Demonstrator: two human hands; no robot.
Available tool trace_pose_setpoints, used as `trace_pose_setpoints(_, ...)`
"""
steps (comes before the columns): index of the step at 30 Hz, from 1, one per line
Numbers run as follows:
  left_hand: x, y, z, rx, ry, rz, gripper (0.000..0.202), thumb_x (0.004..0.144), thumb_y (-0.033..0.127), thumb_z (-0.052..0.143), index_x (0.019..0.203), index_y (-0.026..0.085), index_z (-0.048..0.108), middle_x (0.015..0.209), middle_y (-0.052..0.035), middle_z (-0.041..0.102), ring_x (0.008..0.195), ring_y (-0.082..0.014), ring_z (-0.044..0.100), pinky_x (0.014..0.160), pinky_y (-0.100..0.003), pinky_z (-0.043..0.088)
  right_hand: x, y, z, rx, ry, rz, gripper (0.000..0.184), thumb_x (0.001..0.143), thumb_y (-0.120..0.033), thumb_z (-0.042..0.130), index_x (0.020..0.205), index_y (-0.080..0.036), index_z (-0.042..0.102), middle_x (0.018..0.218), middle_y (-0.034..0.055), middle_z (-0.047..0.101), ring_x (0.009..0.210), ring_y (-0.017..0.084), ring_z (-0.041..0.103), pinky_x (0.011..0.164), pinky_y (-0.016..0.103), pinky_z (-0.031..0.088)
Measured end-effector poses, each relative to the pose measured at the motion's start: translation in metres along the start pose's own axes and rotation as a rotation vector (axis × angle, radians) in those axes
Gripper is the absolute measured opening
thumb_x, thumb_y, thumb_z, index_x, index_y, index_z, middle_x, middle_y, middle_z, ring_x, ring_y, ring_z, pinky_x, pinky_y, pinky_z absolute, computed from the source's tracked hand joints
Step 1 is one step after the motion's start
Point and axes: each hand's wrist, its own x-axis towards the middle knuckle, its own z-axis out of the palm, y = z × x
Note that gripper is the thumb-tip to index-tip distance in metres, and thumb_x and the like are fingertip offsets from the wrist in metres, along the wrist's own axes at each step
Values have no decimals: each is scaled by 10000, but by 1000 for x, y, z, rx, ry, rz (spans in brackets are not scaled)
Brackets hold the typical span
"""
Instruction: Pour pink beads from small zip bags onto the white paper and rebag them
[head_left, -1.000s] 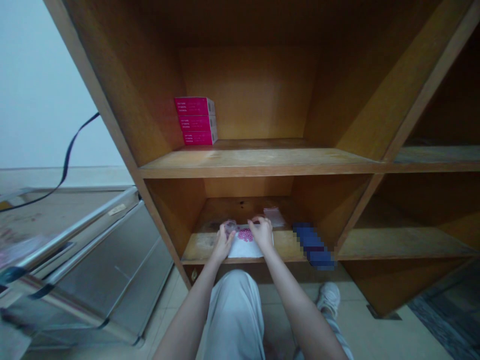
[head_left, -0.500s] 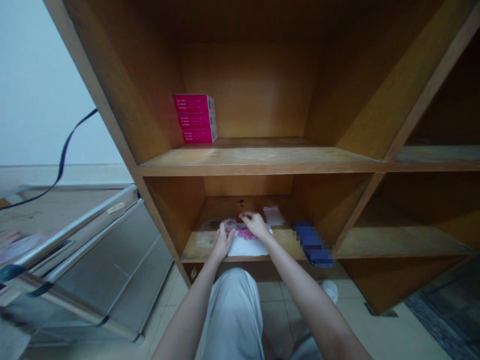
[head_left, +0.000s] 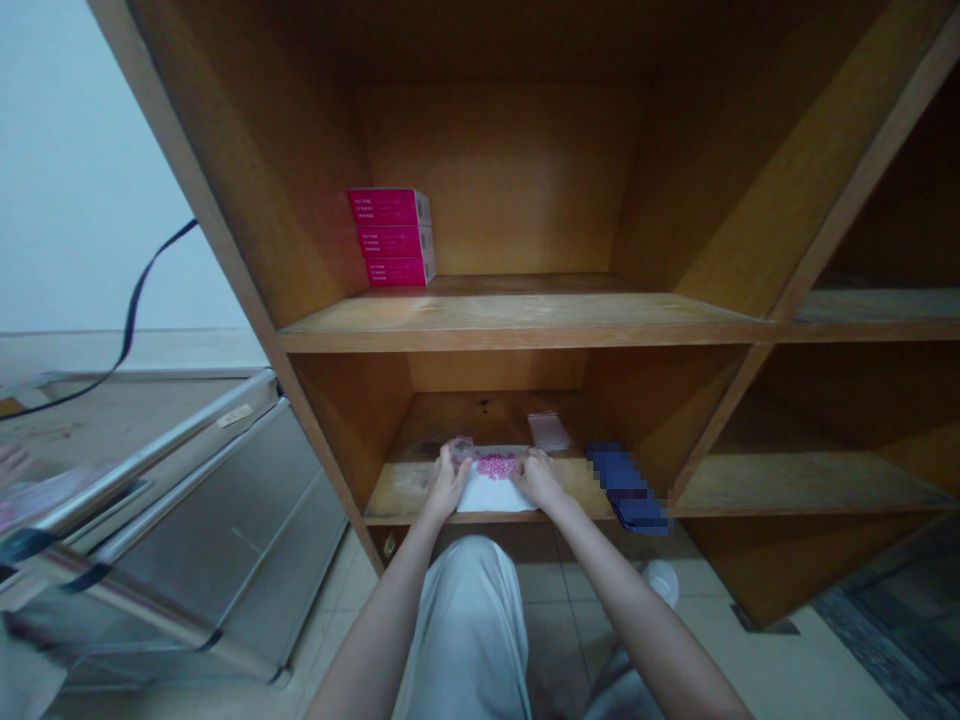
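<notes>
Cool, uneven light, deep shadows

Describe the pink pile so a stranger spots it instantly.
In the wooden cabinet, find the shelf below the stacked boxes. A white sheet lies there, between left hand and right hand. The pink pile on it is many tiny pieces, unlike the boxes.

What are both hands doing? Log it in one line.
left hand: holds clear plastic | right hand: at small pink pieces | pieces: on white sheet | upper shelf: three stacked pink boxes
</notes>
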Motion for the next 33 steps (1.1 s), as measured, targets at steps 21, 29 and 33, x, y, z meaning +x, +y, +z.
trace_pose_setpoints(21,0,-3,2,12,12,65,401,804,373,405,1148,178,338,1115,-118,498,1023,-196,482,877,-370,362,46,-59,-24,638,89,-143,180,760,-269,505,743,-158,646,772,48,671,717,142,600,669,217,425)
trace_pose_setpoints(29,1,-5,2,7,9,52,405,803,363,409,1160,184,336,1119,-117,498,1022,-199,483,877,-380,361,46,-24,-30,568,19,-133,199,765,-169,457,814,-132,646,851,71,669,769,131,601,679,195,421)
trace_pose_setpoints(33,1,-6,3,-4,6,30,417,799,366,418,1165,185,335,1115,-116,501,1001,-196,494,865,-379,368,35,-2,-30,248,-116,-60,178,721,-160,488,763,-127,657,797,110,673,707,167,608,606,215,400)
